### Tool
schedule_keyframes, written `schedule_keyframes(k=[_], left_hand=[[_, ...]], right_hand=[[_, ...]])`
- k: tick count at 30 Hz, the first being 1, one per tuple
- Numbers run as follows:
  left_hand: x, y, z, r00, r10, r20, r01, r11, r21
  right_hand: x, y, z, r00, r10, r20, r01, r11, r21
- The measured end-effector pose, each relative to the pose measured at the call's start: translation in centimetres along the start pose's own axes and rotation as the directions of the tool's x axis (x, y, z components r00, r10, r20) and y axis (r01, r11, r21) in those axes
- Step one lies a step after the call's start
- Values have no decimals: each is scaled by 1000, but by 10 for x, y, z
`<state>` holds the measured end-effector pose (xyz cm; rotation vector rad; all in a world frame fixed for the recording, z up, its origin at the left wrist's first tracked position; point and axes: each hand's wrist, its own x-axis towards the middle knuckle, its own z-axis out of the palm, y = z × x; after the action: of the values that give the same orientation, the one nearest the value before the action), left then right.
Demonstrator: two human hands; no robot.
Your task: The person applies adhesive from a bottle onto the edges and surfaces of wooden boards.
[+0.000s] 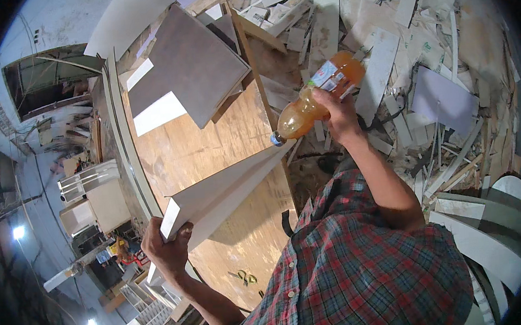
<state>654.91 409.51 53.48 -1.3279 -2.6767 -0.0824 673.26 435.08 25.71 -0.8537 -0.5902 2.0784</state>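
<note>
My left hand [168,247] is closed round the near-left end of a long white L-shaped board [222,180], thumb on one side and fingers on the other. The board stretches away across a plywood table [241,236]. In my right hand [336,115] is a clear plastic bottle [319,98] of orange-brown liquid with a label. It is tilted, with its blue-topped neck pointing down by the board's far end. Whether the tip touches the board I cannot tell. A brown panel [187,65] lies farther back on the table, with white pieces beside it.
Yellow-handled scissors [247,278] lie on the table near my body. Offcuts and scrap boards [380,63] litter the floor to the right, with a pale lilac panel [443,98] among them. White curved pieces [483,237] stand at the lower right. Drawer-like frames [141,319] sit at lower left.
</note>
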Motion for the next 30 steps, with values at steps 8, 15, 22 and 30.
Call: schedule_keyframes(k=[8, 15, 22, 30], left_hand=[[-3, 0, 0, 999, 20, -30, -21, 999, -27], [-8, 1, 1, 999, 4, -40, -5, 1000, -20], [-7, 1, 2, 998, -71, 1, 71, 995, -63], [-10, -2, 3, 998, -16, -55, 17, 1000, 15]], right_hand=[[-7, 15, -20, 992, 95, -84, -104, 989, -108], [-14, 9, -3, 998, -58, -38, 57, 998, -41], [-29, -21, 38, 983, -111, 149, 91, 987, 134], [-3, 29, -25, 996, -47, -82, 39, 995, -97]])
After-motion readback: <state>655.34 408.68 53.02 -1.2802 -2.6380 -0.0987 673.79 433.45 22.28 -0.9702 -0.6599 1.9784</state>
